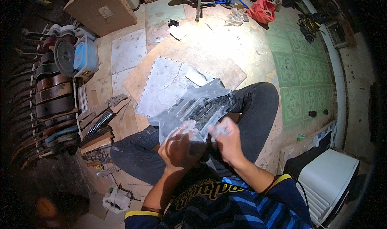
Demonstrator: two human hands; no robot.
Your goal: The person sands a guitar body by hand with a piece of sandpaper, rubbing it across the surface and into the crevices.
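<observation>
A dusty grey electric guitar body [177,112] with routed cavities lies tilted across my lap. My left hand [180,143] is on its near left part, whitened fingers pressed over the edge by the cavities. At the body's near right edge, my right hand [227,137] is closed, its dusty fingers pinched together and slightly blurred. What they hold, if anything, I cannot make out. Beyond the body, a small white curved piece [196,76] rests on a grey foam mat [159,79] with a toothed edge.
Several guitars [54,83] stand in a row at left, beside a clear tub [90,57] with a blue item. Hand tools, including a black coil [100,122], lie by my left knee. A red bag [262,12] sits far right; a white ribbed box [330,180] stands near right.
</observation>
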